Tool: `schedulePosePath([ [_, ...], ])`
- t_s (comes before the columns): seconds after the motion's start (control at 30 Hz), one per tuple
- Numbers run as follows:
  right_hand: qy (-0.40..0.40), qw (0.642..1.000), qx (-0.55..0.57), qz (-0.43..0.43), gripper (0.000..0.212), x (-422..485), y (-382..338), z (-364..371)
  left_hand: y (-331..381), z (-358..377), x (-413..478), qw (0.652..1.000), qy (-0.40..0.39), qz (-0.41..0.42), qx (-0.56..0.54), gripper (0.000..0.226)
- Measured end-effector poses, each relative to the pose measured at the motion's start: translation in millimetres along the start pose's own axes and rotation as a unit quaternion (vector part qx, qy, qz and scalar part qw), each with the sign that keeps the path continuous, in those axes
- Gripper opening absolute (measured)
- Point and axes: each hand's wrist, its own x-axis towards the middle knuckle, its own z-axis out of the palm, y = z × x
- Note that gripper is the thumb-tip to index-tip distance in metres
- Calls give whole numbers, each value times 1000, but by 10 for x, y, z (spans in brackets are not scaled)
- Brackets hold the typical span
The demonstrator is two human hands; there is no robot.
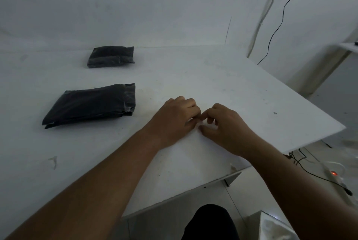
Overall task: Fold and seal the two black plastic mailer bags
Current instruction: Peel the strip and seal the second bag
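Observation:
Two black plastic mailer bags lie on the white table (213, 77). The nearer, larger bag (91, 105) is folded flat at the left. The smaller bag (111, 56) lies farther back, also folded, with a band across its top. My left hand (174, 117) and my right hand (224, 125) rest on the table to the right of the nearer bag, apart from both bags. Their curled fingertips meet in the middle. I see nothing between the fingers.
The table's right edge (313, 141) runs diagonally near my right hand. Below it on the floor are a power strip with a red light (333, 174), black cables and a white bag (271, 228). A black cable (280, 21) hangs on the wall.

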Motion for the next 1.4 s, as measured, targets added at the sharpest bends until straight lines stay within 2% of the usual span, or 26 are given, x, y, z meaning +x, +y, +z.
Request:
schedulePosePath([
  [0.17,43,999,-14,-25,17,29,-14,97,-27,18,2,1000,16,7,-12,16],
  [0.33,90,991,-82,-55,12,26,17,142,-20,29,9,999,28,17,0,13],
  [0.43,99,984,-135,-55,17,28,34,181,1,22,6,999,31,22,7,11],
  [0.7,129,967,-208,-71,11,79,26,187,32,39,14,998,53,29,30,11],
  [0.97,120,964,-228,-64,10,103,95,173,47,44,2,996,68,25,43,13],
  [1.13,122,968,-206,-77,9,95,91,157,46,7,-9,995,92,-36,2,17],
  [1.27,127,966,-203,-95,8,89,113,155,48,13,-6,997,61,-36,34,31],
  [1.4,133,965,-199,-106,7,106,140,156,65,35,25,996,54,-9,67,19],
])
